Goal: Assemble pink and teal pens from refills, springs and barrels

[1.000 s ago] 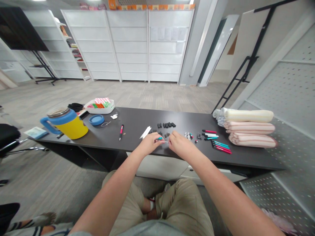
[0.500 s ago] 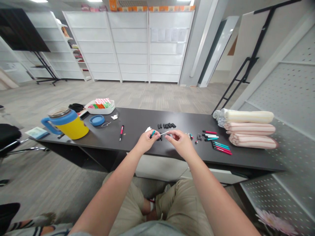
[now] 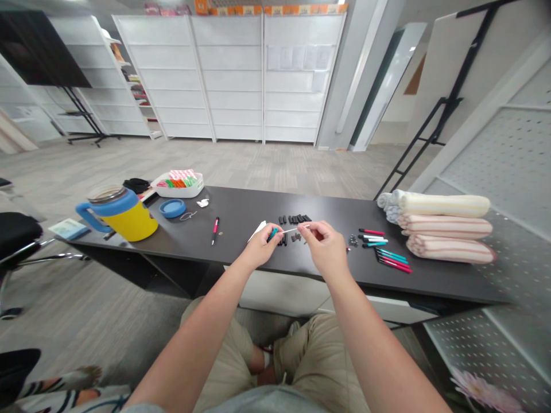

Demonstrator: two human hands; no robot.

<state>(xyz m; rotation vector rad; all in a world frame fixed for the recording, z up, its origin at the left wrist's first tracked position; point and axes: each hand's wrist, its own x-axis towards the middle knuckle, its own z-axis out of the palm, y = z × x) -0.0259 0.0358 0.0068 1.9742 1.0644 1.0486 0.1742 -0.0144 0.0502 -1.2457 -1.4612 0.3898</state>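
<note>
My left hand [image 3: 259,248] is raised over the near edge of the dark table [image 3: 241,215] and pinches a small teal pen part [image 3: 272,233]. A thin white refill [image 3: 290,230] sticks out of that part toward my right hand [image 3: 326,245], whose fingertips pinch the refill's other end. Below and behind the hands lie several small black pen pieces [image 3: 294,219] and a bundle of white refills [image 3: 256,230]. To the right lie several assembled pens [image 3: 385,252], pink and teal.
A yellow jug with a blue lid and handle [image 3: 119,214] stands at the table's left end, beside a blue lid [image 3: 171,207] and a white tray of coloured items [image 3: 178,183]. One pink pen [image 3: 214,228] lies alone. Rolled towels [image 3: 443,225] are stacked at right.
Both hands have lifted from the tabletop and moved apart. The white refill now shows between them, drawn further out of the teal part. The view has shifted a little.
</note>
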